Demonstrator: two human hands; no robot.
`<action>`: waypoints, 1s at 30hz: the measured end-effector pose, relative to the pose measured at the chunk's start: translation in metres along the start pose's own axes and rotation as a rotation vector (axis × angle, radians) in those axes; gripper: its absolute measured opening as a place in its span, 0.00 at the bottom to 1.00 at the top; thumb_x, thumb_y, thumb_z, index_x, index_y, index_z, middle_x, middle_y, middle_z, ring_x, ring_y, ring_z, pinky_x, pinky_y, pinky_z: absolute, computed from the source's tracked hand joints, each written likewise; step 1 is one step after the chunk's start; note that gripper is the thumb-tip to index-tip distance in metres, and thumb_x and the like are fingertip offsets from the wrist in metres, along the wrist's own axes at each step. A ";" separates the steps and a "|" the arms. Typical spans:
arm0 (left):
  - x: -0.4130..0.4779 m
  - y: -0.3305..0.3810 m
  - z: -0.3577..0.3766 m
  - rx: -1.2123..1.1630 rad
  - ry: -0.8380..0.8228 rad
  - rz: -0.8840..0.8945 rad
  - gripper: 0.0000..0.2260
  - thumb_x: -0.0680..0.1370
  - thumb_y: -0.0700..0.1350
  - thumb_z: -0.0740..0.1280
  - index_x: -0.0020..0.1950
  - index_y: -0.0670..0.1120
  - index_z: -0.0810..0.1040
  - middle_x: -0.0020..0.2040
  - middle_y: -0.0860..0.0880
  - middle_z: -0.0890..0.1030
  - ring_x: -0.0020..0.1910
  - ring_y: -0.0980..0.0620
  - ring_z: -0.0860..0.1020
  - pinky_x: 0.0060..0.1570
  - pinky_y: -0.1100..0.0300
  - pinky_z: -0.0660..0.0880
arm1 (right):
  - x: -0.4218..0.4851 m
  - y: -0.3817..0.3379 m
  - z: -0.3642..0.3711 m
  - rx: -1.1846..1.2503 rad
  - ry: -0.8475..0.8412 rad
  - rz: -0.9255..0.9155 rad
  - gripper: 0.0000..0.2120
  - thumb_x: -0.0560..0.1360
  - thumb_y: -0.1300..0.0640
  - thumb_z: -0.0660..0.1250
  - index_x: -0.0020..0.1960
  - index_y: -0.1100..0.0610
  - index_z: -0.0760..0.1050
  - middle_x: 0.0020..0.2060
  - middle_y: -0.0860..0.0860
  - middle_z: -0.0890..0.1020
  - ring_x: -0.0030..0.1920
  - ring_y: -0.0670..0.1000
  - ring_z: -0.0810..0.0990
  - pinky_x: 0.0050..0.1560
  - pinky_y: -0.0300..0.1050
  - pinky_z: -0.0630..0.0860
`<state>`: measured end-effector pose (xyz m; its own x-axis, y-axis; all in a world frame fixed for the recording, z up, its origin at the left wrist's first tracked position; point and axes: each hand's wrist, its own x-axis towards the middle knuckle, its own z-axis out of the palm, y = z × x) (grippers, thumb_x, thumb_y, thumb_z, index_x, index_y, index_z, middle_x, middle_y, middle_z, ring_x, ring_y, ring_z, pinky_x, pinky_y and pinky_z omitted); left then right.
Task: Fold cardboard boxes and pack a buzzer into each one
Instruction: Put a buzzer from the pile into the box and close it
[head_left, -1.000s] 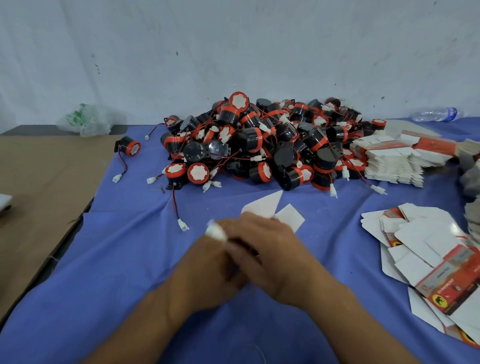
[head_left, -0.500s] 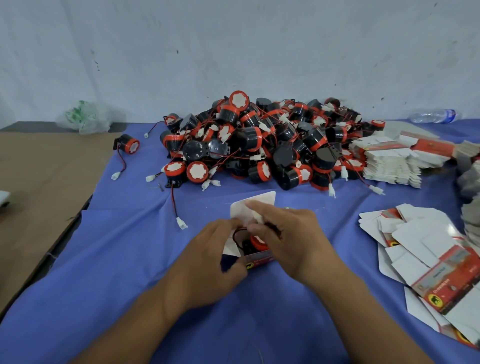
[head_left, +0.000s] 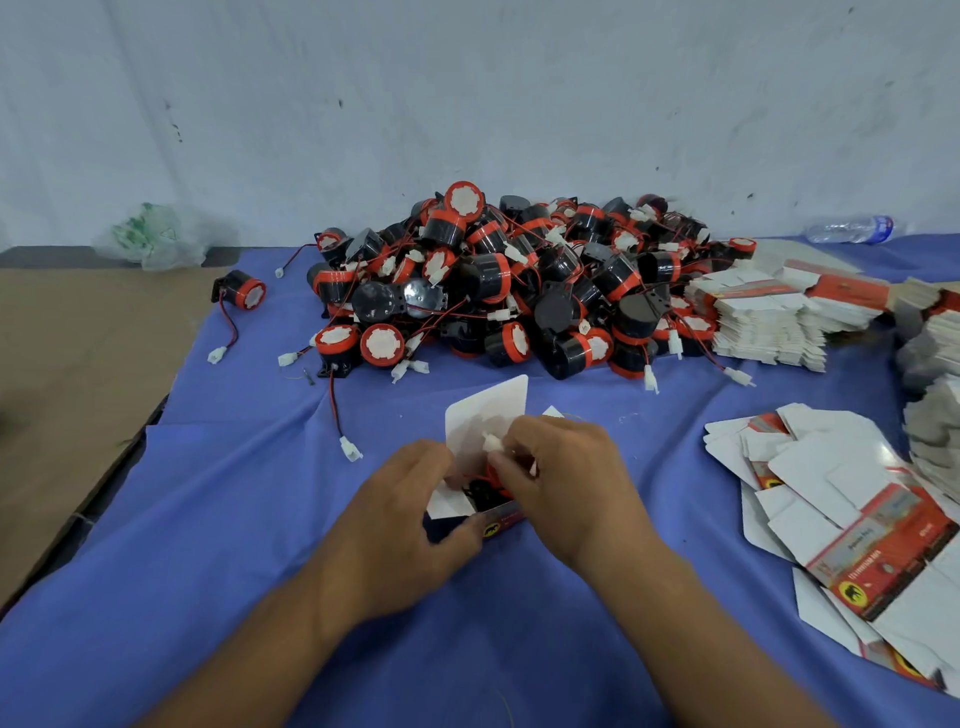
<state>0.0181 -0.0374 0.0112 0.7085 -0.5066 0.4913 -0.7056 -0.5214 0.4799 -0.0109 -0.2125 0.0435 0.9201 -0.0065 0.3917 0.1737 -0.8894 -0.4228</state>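
A scuffed whitish wall (head_left: 467, 78) rises behind a blue-clothed table (head_left: 208, 519), with a brown board (head_left: 78, 364) along its left side

Matt blue cloth (head_left: 208, 519), glossy printed cardboard flats (head_left: 852, 525), plastic buzzers (head_left: 498, 280)

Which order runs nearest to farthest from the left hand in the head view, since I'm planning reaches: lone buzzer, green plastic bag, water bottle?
1. Lone buzzer: ahead and to the left of the left hand.
2. Green plastic bag: far left, against the wall.
3. Water bottle: far right, against the wall.
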 end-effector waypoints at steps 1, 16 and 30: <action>0.001 0.001 -0.001 -0.003 0.002 0.005 0.13 0.74 0.55 0.65 0.45 0.45 0.74 0.44 0.53 0.75 0.42 0.55 0.71 0.43 0.67 0.68 | 0.000 -0.002 0.002 -0.035 -0.003 0.007 0.14 0.78 0.54 0.66 0.36 0.54 0.65 0.31 0.45 0.68 0.37 0.53 0.69 0.35 0.52 0.69; 0.012 0.009 0.017 -0.570 0.248 -0.569 0.10 0.70 0.35 0.69 0.37 0.47 0.71 0.29 0.50 0.78 0.27 0.54 0.75 0.25 0.60 0.72 | 0.000 -0.009 0.005 0.006 -0.227 -0.191 0.13 0.79 0.57 0.62 0.42 0.54 0.84 0.42 0.50 0.77 0.46 0.50 0.69 0.52 0.44 0.66; -0.001 0.020 0.015 -0.324 0.471 -0.327 0.18 0.67 0.49 0.74 0.51 0.54 0.70 0.51 0.55 0.72 0.49 0.56 0.77 0.47 0.65 0.77 | -0.007 0.013 0.024 -0.121 -0.406 -0.030 0.15 0.81 0.39 0.54 0.66 0.36 0.70 0.78 0.45 0.37 0.77 0.56 0.31 0.76 0.57 0.36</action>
<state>0.0032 -0.0579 0.0095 0.8575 0.0366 0.5132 -0.4749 -0.3271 0.8170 -0.0063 -0.2129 0.0155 0.9831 0.1790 0.0383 0.1820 -0.9340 -0.3074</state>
